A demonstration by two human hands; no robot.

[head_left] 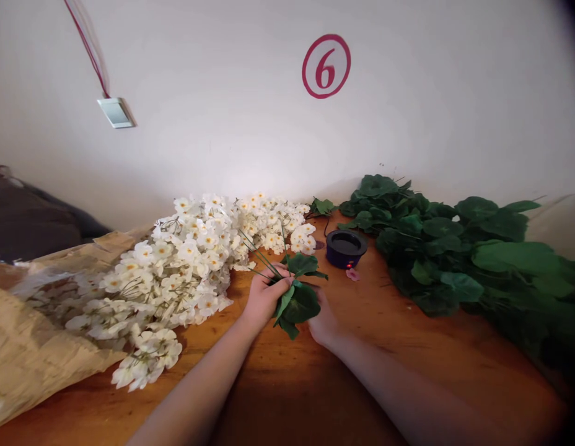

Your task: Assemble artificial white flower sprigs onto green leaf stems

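My left hand (265,296) is closed round thin green stems (262,257) that lead up into a spray of white artificial flowers (273,229). Just right of it a cluster of dark green artificial leaves (300,296) sits between my hands. My right hand (323,322) lies under and behind those leaves, its fingers mostly hidden by them. Both hands rest low over the wooden table (315,384), near its middle.
A big heap of white flower sprays (176,272) lies on brown paper (31,353) at the left. A pile of green leaves (464,254) fills the right. A small dark round pot (346,248) and a pink bit (353,274) sit near the wall.
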